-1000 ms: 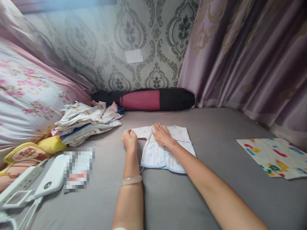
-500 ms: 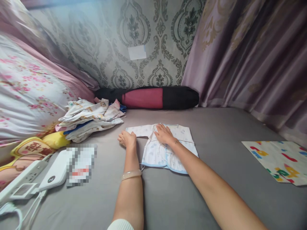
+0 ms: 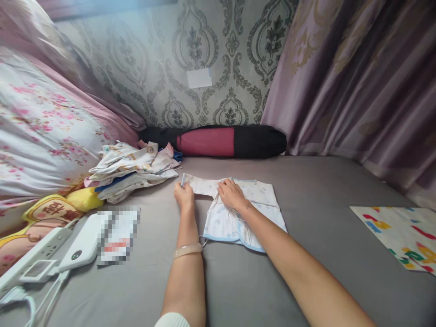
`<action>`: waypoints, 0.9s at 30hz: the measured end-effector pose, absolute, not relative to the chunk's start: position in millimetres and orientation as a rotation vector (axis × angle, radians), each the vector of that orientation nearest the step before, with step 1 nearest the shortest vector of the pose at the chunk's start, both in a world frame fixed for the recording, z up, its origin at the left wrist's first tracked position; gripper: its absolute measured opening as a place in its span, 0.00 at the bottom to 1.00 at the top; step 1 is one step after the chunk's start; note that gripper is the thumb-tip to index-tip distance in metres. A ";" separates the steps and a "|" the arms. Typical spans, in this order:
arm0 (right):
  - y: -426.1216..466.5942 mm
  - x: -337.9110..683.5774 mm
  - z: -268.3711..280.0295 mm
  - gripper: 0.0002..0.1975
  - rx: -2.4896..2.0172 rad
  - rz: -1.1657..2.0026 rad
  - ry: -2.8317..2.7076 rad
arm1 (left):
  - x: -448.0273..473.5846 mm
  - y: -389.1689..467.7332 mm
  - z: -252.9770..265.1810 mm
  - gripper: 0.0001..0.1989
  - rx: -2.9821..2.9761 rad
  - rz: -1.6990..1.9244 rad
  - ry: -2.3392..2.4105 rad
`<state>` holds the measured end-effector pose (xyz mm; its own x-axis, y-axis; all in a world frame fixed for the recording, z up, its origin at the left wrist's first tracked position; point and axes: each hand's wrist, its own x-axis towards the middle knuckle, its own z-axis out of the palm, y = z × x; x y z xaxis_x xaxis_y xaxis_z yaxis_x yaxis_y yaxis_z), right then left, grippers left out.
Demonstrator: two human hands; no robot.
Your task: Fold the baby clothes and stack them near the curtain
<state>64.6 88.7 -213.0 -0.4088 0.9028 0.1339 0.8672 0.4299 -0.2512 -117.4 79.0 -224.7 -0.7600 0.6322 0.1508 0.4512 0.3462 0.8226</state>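
A white baby shirt (image 3: 252, 193) with faint prints and light blue trim lies spread on the grey bed sheet, its left-hand sleeve stretched out sideways. At that sleeve's cuff, my left hand (image 3: 184, 195) is closed, gripping the blue-edged end and lifting it slightly. My right hand (image 3: 230, 194) rests on the shirt near the shoulder, where the sleeve joins the body. Its fingers are bent and drawn together on the cloth. Thin ties lie on the shirt front, partly hidden by my right wrist.
A pile of folded clothes (image 3: 136, 170) sits at the left, beside a floral pillow (image 3: 51, 122). Nearer are a power bank (image 3: 85, 243), a power strip (image 3: 47, 247) and a blurred packet (image 3: 121, 236). A black-and-red roll (image 3: 207, 141) lies along the wall; a colourful printed cloth (image 3: 395, 227) is at right.
My left hand has taken the cuff and raised its end a little. The fingers of my right hand, spread flat before, have curled in near the shoulder. The view has shifted slightly.
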 end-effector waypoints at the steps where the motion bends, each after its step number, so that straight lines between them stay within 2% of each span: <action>1: 88.9 64.2 -212.6 0.19 -1.554 0.210 -2.435 | -118.1 81.0 -223.2 0.06 0.951 1.496 2.314; 4: 87.9 62.0 -210.0 0.19 -1.588 0.231 -2.448 | -115.0 85.0 -214.7 0.08 0.721 1.807 1.894; 8: 86.0 57.3 -206.7 0.25 -1.641 0.289 -2.459 | -103.9 85.0 -199.0 0.16 0.574 1.901 1.355; 14: 89.9 52.9 -203.3 0.28 -1.681 0.357 -2.438 | -81.6 82.6 -183.2 0.25 0.701 1.827 1.190; 19: 100.6 76.5 -195.8 0.21 -1.526 0.532 -2.368 | -56.3 85.2 -184.4 0.21 0.909 1.780 1.241; 21: 102.2 94.6 -192.4 0.19 -1.549 0.618 -2.118 | -44.7 86.4 -186.4 0.17 1.040 1.744 1.283; 27: 85.4 145.3 -194.4 0.11 -1.588 1.221 -1.155 | -8.4 83.0 -193.2 0.06 1.498 1.519 1.612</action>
<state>145.3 85.4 -194.4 0.1145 0.9641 -0.2395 0.1854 -0.2576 -0.9483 -8.4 83.0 -193.2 -0.2986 0.8952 0.3309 0.3830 -0.2052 0.9007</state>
